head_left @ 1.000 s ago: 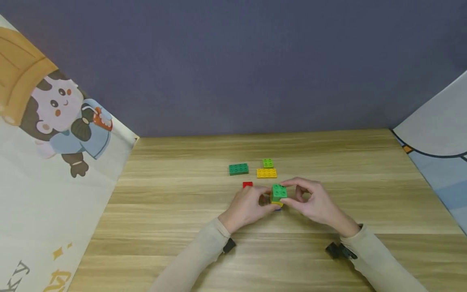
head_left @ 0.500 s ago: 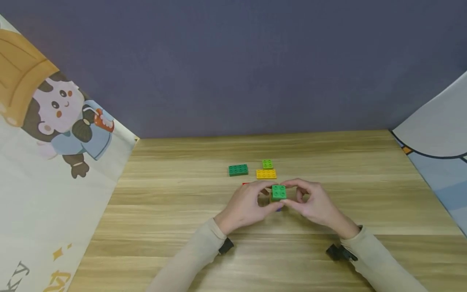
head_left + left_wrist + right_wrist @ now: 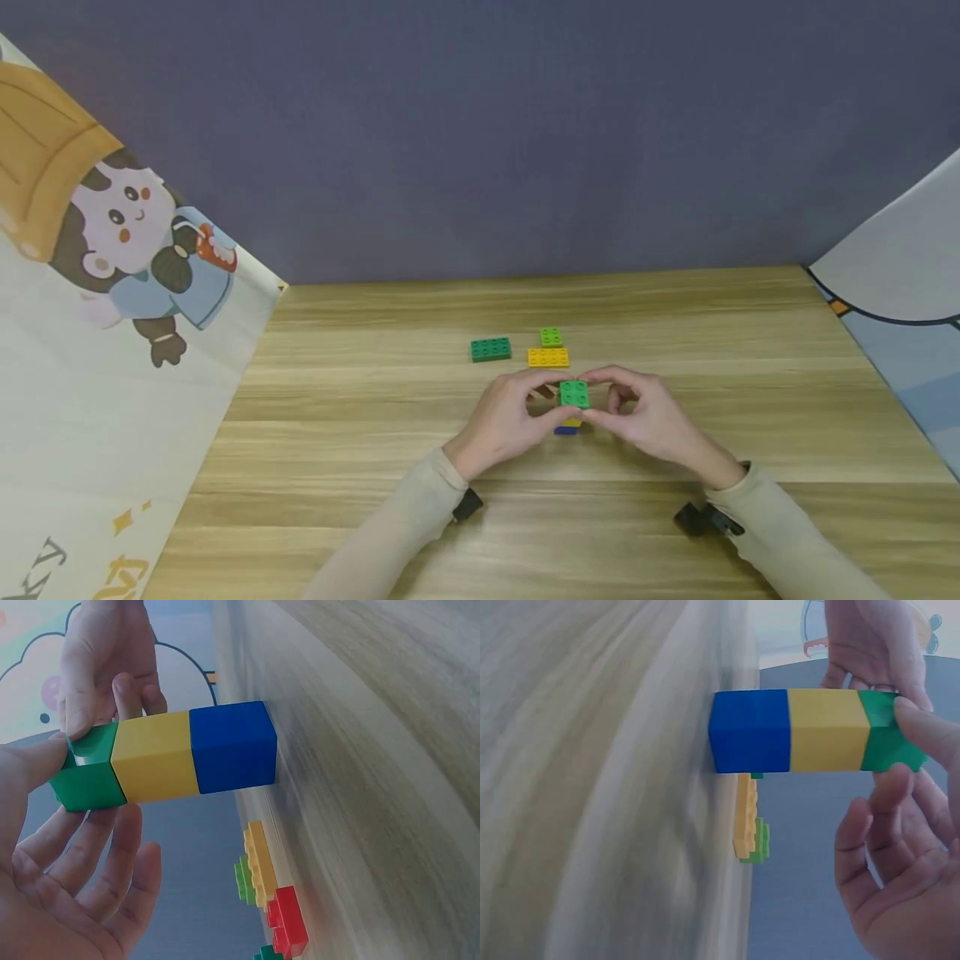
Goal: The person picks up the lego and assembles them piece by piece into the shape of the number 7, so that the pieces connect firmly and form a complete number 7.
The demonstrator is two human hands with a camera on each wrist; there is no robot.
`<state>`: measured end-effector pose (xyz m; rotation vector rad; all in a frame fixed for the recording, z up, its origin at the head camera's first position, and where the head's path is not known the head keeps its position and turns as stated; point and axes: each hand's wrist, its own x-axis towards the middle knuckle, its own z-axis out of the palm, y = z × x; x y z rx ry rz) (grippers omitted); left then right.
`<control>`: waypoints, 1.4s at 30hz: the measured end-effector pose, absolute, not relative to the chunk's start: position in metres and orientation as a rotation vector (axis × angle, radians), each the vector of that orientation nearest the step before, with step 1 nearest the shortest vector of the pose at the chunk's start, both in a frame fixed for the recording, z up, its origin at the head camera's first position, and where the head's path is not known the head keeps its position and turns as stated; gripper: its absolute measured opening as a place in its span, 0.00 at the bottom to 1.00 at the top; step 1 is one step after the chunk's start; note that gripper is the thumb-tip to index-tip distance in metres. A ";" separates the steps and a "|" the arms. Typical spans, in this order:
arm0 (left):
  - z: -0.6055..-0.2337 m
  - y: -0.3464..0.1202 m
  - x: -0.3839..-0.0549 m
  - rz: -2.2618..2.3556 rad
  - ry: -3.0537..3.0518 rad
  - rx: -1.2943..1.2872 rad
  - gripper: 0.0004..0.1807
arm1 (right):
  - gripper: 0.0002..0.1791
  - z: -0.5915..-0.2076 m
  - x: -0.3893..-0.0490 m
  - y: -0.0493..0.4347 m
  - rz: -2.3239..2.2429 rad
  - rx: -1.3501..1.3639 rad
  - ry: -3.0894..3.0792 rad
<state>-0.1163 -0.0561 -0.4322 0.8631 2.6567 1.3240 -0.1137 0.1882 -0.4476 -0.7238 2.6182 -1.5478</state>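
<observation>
A tower of three toy building bricks stands upright on the table: a blue brick [image 3: 234, 748] at the bottom, a yellow brick [image 3: 155, 756] in the middle and a green brick [image 3: 573, 393] on top, faces lined up. My left hand [image 3: 504, 421] pinches the green brick from the left between thumb and fingers. From the other side my right hand [image 3: 641, 417] pinches the same brick, its thumb on the near face and the fingertips on the far one. Both wrist views show the yellow and blue bricks free of fingers.
Beyond the hands lie a yellow eight-stud brick [image 3: 548, 357], a lime brick [image 3: 551, 337] and a dark green brick [image 3: 491, 349]. A red brick [image 3: 288, 921], hidden behind my left hand in the head view, lies nearby. A dark wall [image 3: 525, 150] rises behind the wooden table [image 3: 360, 400].
My left hand has shifted from the lower part of the tower up to the green brick, and now covers the red brick in the head view. The right hand keeps its hold.
</observation>
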 end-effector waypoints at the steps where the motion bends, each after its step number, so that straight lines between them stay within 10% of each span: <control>1: -0.432 -0.056 -0.116 1.326 2.653 0.861 0.25 | 0.22 -0.447 -0.114 0.189 -1.540 -0.717 2.608; 42: -0.430 -0.048 -0.127 1.332 2.628 0.734 0.24 | 0.20 -0.436 -0.189 0.202 -1.311 -0.462 2.554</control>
